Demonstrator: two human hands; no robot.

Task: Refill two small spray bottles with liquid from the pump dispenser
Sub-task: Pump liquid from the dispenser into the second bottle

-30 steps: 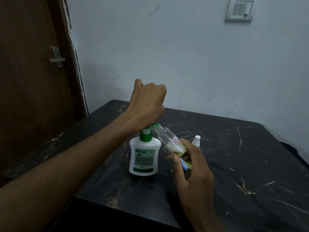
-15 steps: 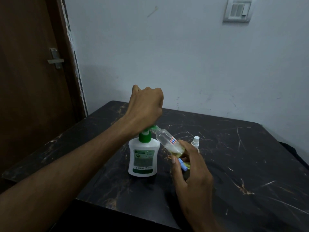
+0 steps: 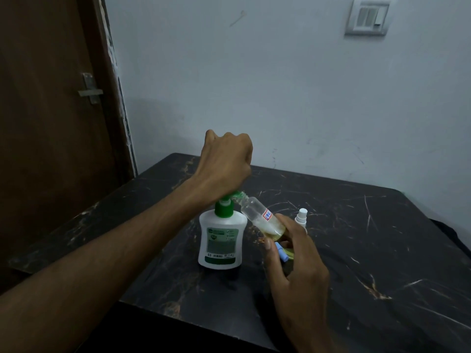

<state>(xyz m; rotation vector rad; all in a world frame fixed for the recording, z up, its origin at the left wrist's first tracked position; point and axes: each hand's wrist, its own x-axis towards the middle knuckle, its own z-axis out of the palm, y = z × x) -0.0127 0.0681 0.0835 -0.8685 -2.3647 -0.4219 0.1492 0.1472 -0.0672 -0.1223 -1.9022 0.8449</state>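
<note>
2 bare forearms, no sleeves, left hand (image 3: 224,159), right hand (image 3: 298,258)

The counter's (image 3: 382,250) right half is left bare; its middle is blocked by the pump dispenser (image 3: 220,240) and white-capped spray bottle (image 3: 302,219).

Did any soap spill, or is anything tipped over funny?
No spill shows on the table. The clear bottle is tilted on purpose, its mouth at the pump dispenser spout, held by the right hand. The left hand presses the pump. Nothing stands out.
</note>
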